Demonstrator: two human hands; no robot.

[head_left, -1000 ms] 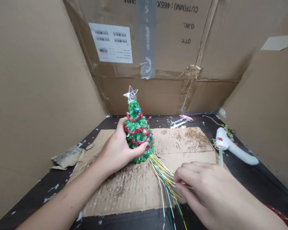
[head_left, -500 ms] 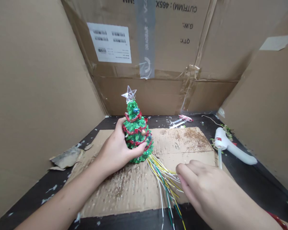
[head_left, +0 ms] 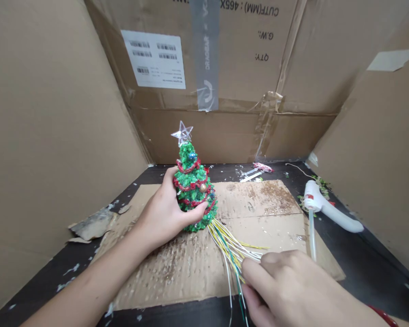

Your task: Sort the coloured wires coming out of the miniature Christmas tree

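A small green Christmas tree [head_left: 194, 179] with red garland, tiny baubles and a clear star [head_left: 183, 132] on top leans slightly left over the cardboard sheet. My left hand [head_left: 177, 209] is wrapped around its left side, thumb across the front. From the tree's base a bundle of thin yellow, white and green wires [head_left: 226, 243] fans out to the lower right. My right hand [head_left: 282, 284] is closed at the loose part of the bundle, pinching some wires; its fingertips are partly hidden. A few wire ends stick out above and below it.
A flat cardboard sheet [head_left: 255, 200] with brown glittery residue lies on the dark table. At right rests a white glue gun [head_left: 330, 211] with a glue stick. Torn cardboard [head_left: 93, 225] lies left, red-and-white string [head_left: 261, 167] at the back. Cardboard walls [head_left: 204, 136] enclose three sides.
My right hand has moved down and slightly left along the wires, leaving some yellow and white ends free above it. My left hand and the tree stay nearly still.
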